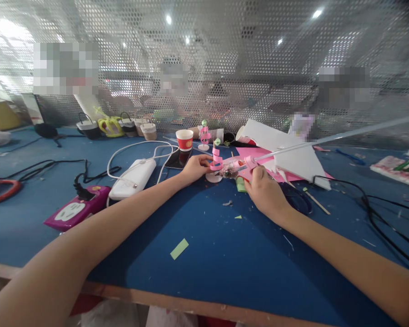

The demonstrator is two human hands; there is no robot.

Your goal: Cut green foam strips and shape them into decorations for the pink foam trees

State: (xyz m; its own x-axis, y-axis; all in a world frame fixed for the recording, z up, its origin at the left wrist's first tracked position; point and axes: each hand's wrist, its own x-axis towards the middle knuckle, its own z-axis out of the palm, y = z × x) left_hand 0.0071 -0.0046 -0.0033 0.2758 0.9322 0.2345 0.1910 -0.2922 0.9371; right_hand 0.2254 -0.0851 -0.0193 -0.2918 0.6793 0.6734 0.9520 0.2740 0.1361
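My right hand (265, 191) is wrapped round the handle of a pink hot glue gun (248, 164). A long clear glue stick (330, 137) sticks out of its back, up to the right. The gun's nozzle, messy with glue, points left at a small paper ornament. This ornament has a pink spiral paper strip (217, 160) round a thin stick, green paper (217, 141) on top and a round white base (213, 177). My left hand (198, 166) pinches the strip's lower end from the left. Behind it stands a similar pink spiral ornament (205, 135).
A red paper cup (184, 140), a phone (177, 159), a white power bank (132, 178) with cable and a purple power strip (78, 208) lie left. White board (293, 156) and pink paper (303, 170) lie behind my right hand. Black cables (371, 211) run at right. A perforated metal screen (218, 59) rises behind.
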